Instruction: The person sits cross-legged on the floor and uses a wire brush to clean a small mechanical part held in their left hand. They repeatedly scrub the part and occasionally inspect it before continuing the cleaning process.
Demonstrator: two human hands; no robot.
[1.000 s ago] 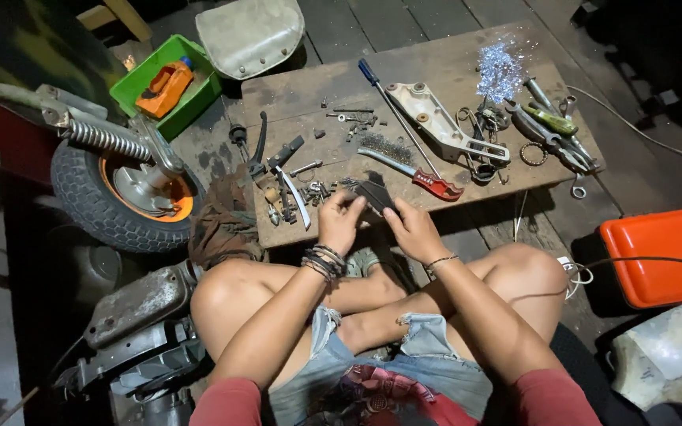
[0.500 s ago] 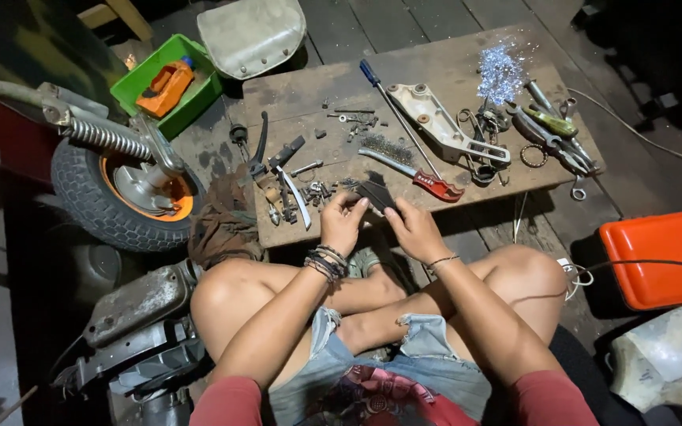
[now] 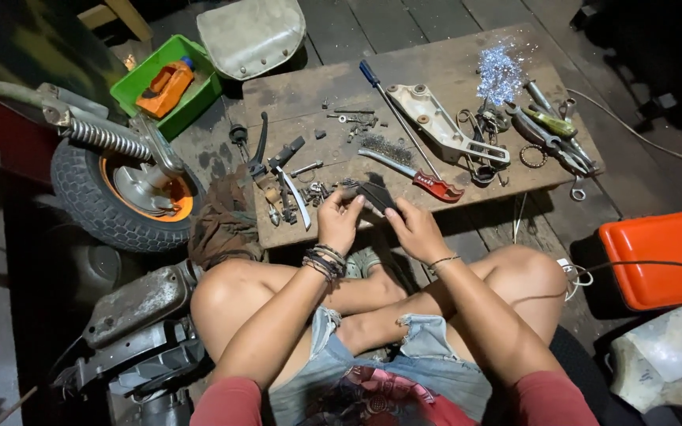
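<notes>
Since the earlier frame the left hand [image 3: 339, 222] is sitting a touch farther along the dark flat part [image 3: 376, 194], its fingertips now curling over the part's left end, while the right hand [image 3: 414, 229] is resting much where it was. Both hands are pinching that part between them, left fingers pressing on one end and right fingers gripping the near right edge, holding it just above the near edge of the wooden board [image 3: 451, 71]. The part is hovering close to a scatter of small bolts [image 3: 317, 192] on the board, with a wire brush [image 3: 412, 166] lying just beyond it and a long screwdriver [image 3: 396, 110] crossing behind that. A grey metal bracket [image 3: 444, 122] is lying farther right, a green tray [image 3: 163, 83] far left, and a wheel [image 3: 116, 193] is leaning at the left. The likeliest trouble, judging from this, is the part slipping out of the fingertip grip and dropping among the loose bolts or off the board's near edge onto the crossed legs; its edges may also be scraping the fingers if pressed hard.
</notes>
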